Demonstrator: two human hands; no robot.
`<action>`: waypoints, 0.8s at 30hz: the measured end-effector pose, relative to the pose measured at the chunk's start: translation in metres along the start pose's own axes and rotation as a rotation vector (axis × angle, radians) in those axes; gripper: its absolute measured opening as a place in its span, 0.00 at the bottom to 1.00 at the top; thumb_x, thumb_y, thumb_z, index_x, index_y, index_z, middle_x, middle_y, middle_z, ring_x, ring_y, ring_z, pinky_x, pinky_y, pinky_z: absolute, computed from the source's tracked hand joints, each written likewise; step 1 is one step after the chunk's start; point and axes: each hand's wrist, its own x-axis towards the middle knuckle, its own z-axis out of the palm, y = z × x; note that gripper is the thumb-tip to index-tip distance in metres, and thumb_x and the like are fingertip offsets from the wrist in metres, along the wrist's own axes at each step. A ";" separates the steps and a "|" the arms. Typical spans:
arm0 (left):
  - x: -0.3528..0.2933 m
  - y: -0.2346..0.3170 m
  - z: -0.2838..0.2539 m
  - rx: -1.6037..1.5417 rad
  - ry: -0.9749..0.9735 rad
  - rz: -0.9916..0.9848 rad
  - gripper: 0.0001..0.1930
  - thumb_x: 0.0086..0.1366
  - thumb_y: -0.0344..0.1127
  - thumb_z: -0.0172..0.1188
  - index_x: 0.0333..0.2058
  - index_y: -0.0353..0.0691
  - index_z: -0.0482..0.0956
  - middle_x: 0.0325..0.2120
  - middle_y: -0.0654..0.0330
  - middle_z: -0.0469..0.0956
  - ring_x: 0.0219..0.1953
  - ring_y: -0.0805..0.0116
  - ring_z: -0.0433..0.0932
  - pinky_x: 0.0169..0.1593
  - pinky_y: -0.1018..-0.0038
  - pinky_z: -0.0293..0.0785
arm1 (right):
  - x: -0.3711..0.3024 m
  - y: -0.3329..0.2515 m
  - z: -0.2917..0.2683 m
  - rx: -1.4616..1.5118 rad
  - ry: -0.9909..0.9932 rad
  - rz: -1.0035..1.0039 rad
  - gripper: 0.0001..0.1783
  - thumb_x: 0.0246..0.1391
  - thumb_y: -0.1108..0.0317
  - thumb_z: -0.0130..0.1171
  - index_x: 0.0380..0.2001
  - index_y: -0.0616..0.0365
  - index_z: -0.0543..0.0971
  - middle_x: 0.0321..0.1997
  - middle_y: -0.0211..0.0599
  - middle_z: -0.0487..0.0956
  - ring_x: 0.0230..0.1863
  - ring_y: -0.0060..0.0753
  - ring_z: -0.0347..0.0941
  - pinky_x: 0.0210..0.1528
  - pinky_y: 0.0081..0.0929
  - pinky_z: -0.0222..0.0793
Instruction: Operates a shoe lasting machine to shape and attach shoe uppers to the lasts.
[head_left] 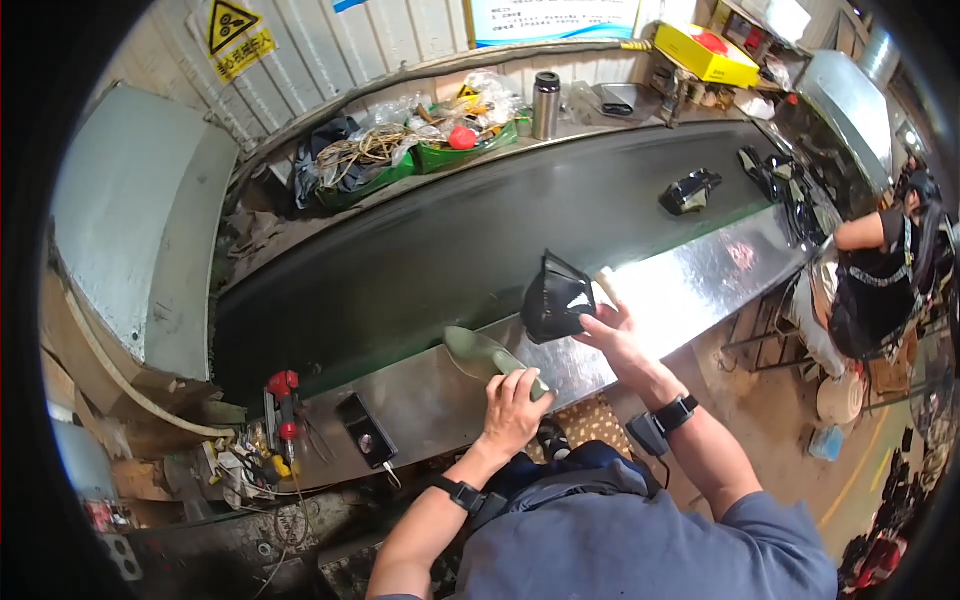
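Observation:
My left hand [512,410] is closed around one end of a dull green shoe last [476,348], whose rounded toe points away to the upper left above the metal ledge. In my right hand [618,340] I grip a glossy black shoe upper [552,298] by its edge. The upper hangs over the border between the ledge and the dark conveyor belt, apart from the last. My right fingertips are partly behind its rim.
The dark belt [420,220] runs behind the metal ledge [680,310]. Further right are glossy black shoe pieces [690,190] and a co-worker [875,270]. A phone [367,430] and a red-handled tool [285,405] lie left. A steel flask [546,106] stands behind the belt.

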 end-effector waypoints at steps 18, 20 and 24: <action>0.059 0.053 -0.170 -1.914 0.342 -0.587 0.22 0.61 0.34 0.69 0.52 0.33 0.76 0.44 0.44 0.82 0.48 0.46 0.82 0.56 0.48 0.78 | -0.111 -0.125 0.048 -0.679 -0.740 -0.423 0.21 0.52 0.57 0.72 0.33 0.65 0.77 0.29 0.47 0.78 0.30 0.52 0.77 0.34 0.40 0.71; 0.057 0.059 -0.188 -1.653 0.382 -0.586 0.19 0.62 0.35 0.68 0.48 0.32 0.77 0.42 0.49 0.82 0.44 0.53 0.83 0.52 0.53 0.81 | -0.116 -0.126 0.048 -0.669 -0.779 -0.401 0.21 0.53 0.58 0.72 0.32 0.65 0.75 0.29 0.49 0.76 0.31 0.54 0.75 0.33 0.43 0.70; 0.049 0.060 -0.217 -1.283 0.531 -0.531 0.23 0.54 0.28 0.74 0.47 0.27 0.76 0.38 0.49 0.82 0.36 0.57 0.84 0.43 0.64 0.84 | -0.124 -0.121 0.053 -0.655 -0.926 -0.441 0.18 0.57 0.62 0.67 0.37 0.66 0.75 0.37 0.54 0.77 0.36 0.60 0.74 0.38 0.46 0.70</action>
